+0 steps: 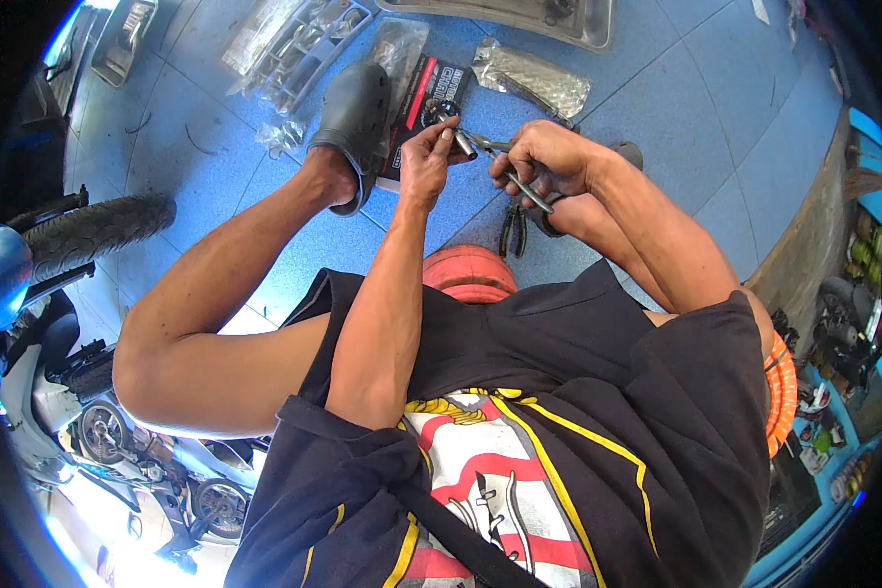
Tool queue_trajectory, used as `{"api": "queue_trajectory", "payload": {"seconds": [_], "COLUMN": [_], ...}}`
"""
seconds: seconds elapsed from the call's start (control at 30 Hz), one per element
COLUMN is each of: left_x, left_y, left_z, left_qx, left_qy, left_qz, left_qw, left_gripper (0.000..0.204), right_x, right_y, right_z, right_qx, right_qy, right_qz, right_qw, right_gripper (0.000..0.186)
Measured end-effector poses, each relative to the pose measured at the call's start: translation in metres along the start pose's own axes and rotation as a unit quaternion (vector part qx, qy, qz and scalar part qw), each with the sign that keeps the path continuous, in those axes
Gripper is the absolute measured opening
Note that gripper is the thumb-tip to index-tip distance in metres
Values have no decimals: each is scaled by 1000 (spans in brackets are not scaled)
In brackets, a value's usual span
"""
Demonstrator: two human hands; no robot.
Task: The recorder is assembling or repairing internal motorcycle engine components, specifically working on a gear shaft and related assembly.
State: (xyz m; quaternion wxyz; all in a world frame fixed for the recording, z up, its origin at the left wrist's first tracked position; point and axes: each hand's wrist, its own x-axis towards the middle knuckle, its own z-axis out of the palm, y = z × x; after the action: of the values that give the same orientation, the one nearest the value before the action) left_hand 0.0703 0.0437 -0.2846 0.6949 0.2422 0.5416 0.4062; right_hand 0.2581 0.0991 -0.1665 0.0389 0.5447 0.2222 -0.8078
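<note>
My left hand [428, 162] is closed around a small metal part with a shiny cylindrical end [465, 145]; a dark round piece shows just beyond the fingers. My right hand [547, 157] grips a pair of pliers [530, 193]. The jaws point left and meet or nearly meet the metal part; whether they bite on it I cannot tell. Under and beside my left hand lies a black and red cardboard box [409, 120]. A second pair of pliers with dark handles [513, 231] rests on the floor below my right hand.
Clear plastic bags, one with metallic contents [534, 78], lie beyond my hands. A compartment tray of small parts [316, 47] and a metal tray [519, 14] are farther off. A red rounded seat [468, 273] shows between my legs. Motorcycles and a tyre [103, 233] stand left.
</note>
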Motion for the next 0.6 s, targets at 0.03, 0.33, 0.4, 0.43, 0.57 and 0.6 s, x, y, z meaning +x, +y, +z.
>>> {"api": "queue_trajectory", "payload": {"seconds": [0.03, 0.33, 0.4, 0.43, 0.57, 0.6], "left_x": [0, 8, 11, 14, 29, 32], "left_y": [0, 4, 12, 17, 33, 35], "left_z": [1, 2, 3, 4, -12, -18], "left_qx": [0, -3, -73, -72, -93, -87], "left_qy": [-1, 3, -6, -8, 17, 18], "left_qz": [0, 32, 24, 27, 36, 34], "left_qw": [1000, 999, 997, 997, 995, 995], "left_gripper": [28, 31, 34, 34, 34, 33], "right_x": [0, -14, -15, -15, 5, 16], "right_y": [1, 8, 13, 16, 14, 14], "right_z": [0, 5, 6, 6, 10, 4], "right_qx": [30, 14, 13, 13, 5, -25], "right_qy": [-12, 20, 46, 74, 143, 145], "right_qz": [-31, -41, -74, -105, -223, -236], "right_qw": [999, 999, 996, 992, 964, 961], "right_gripper": [33, 35, 31, 26, 21, 26]}}
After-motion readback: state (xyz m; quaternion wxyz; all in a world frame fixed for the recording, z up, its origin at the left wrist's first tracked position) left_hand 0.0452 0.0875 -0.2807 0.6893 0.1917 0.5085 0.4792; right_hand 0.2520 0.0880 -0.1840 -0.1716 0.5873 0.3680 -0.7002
